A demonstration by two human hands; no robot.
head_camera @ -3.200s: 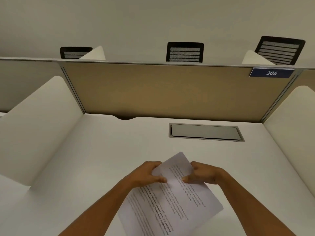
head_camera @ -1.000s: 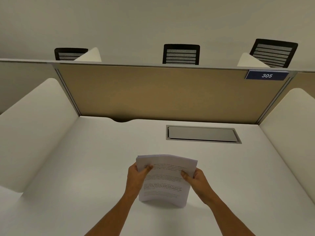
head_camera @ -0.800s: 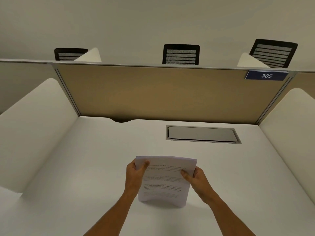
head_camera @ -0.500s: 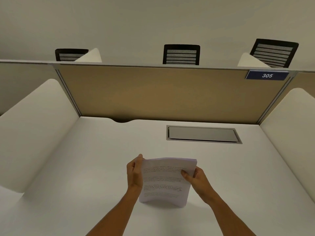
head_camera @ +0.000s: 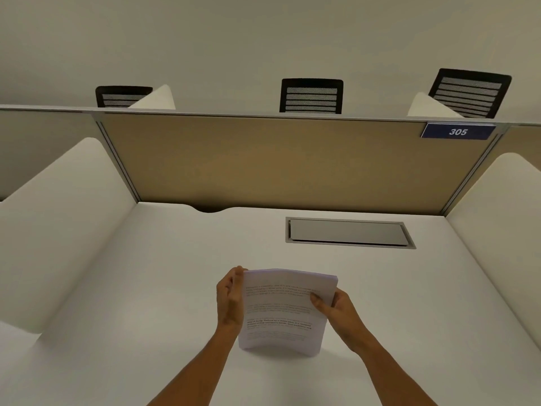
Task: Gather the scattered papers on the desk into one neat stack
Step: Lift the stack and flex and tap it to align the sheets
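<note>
between hands [head_camera: 231, 298] [head_camera: 336, 307]: paper stack [head_camera: 282, 312] upright on desk [head_camera: 146, 288].

You sit in a study carrel or office cubicle: white surface [head_camera: 146, 273], tan divider panel [head_camera: 278, 162], number sign "305" [head_camera: 458, 132], mesh chair backs [head_camera: 311, 96] beyond.

Three black mesh-backed chairs [head_camera: 311, 96] are counted, one stack of printed white papers [head_camera: 285, 310], and one blue number plate [head_camera: 458, 131].
</note>
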